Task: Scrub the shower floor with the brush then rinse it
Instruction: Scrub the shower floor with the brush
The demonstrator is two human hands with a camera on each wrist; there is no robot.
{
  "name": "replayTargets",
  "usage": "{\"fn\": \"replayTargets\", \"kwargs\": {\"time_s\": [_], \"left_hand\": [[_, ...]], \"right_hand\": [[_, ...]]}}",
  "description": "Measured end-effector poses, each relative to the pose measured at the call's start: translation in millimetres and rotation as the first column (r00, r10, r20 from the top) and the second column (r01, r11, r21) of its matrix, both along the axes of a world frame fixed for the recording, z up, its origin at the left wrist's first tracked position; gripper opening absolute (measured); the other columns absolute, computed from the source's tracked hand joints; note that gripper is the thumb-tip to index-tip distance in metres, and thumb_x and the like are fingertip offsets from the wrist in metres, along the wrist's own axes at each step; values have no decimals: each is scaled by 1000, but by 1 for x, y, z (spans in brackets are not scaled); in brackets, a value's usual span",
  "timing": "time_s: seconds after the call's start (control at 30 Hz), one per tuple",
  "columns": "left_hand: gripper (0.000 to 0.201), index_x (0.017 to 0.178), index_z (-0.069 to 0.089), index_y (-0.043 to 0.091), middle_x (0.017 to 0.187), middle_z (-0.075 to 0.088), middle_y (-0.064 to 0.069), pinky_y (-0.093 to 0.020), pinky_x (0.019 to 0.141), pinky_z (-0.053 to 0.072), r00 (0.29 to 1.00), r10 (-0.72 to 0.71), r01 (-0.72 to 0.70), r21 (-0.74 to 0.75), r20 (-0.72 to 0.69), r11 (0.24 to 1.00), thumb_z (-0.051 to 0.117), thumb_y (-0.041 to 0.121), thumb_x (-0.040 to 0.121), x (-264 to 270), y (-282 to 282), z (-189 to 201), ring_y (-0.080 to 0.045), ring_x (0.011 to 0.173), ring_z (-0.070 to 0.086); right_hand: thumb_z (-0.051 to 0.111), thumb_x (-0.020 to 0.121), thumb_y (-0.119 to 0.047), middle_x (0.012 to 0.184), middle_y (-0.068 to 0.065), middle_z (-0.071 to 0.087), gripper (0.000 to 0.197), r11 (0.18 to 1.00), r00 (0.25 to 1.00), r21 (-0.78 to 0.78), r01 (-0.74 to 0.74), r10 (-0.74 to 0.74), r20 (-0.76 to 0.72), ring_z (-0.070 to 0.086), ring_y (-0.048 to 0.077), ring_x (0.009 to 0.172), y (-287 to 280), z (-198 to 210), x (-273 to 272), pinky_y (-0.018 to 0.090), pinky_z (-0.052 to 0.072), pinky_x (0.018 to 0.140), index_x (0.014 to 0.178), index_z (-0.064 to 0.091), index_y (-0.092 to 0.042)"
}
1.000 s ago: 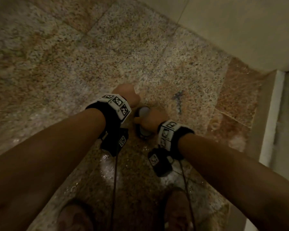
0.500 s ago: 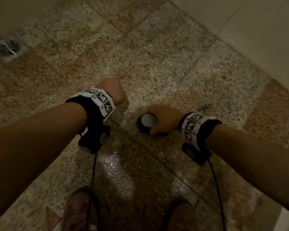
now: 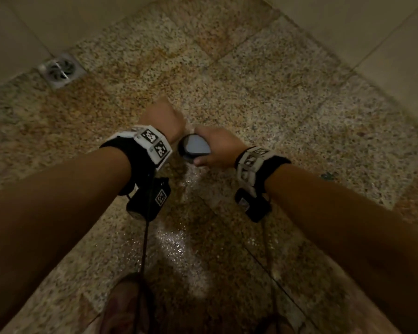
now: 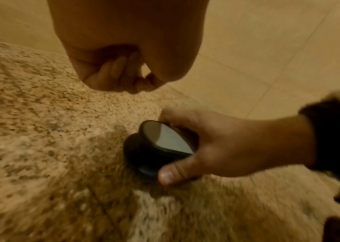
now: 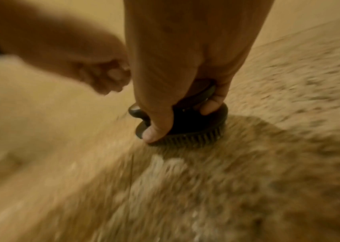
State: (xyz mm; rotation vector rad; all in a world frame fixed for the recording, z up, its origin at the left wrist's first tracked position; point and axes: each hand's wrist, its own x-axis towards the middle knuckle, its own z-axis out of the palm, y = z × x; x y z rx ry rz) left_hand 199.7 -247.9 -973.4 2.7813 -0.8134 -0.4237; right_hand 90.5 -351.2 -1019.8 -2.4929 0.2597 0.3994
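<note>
A round black scrub brush point(image 3: 193, 147) with a knob handle stands bristles-down on the speckled granite shower floor point(image 3: 263, 97). My right hand point(image 3: 219, 148) grips its knob, thumb curled under the near side. The brush point(image 4: 160, 147) and its dark bristles point(image 5: 194, 137) press on the wet stone. My left hand point(image 3: 161, 119) hovers just left of the brush, fingers curled into a fist with nothing in it; the left hand point(image 4: 123, 72) is clenched above the floor.
A square metal floor drain point(image 3: 60, 69) sits at the far left by the wall. Beige tiled walls point(image 3: 362, 27) close the corner at back and right. A wet shiny patch point(image 3: 179, 244) lies in front of my feet point(image 3: 123, 307).
The brush in my right hand has slid left and away across the floor toward the left hand. The view has swung left, bringing the drain further in.
</note>
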Motion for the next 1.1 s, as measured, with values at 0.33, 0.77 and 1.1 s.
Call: {"fn": "replayTargets", "kwargs": {"time_s": [0.33,0.77,1.1], "left_hand": [[41,58,31,14,49,31,-5,-25,45,25,995,80,-83,-50,-52,995,45,27,94,29,10,-14,-19,43,28],[41,58,34,10,57,34,-6,-31,55,29,995,64,-67,37,71,997,49,25,93,23,14,50,-19,50,32],[38,60,30,4,75,55,-30,-49,81,46,984,39,-68,162,172,984,51,19,88,22,73,137,-41,73,56]], "right_hand": [[79,77,-36,124,9,56,61,975,951,-37,-221,207,-228,52,27,114,-2,-6,1,40,42,96,127,50,-16],[78,78,-31,113,7,64,49,996,997,53,-69,70,-26,61,26,101,33,30,76,34,50,80,121,60,-14],[64,89,-39,128,12,59,53,951,953,71,-300,298,48,55,31,112,122,81,98,30,38,78,134,51,-15]]}}
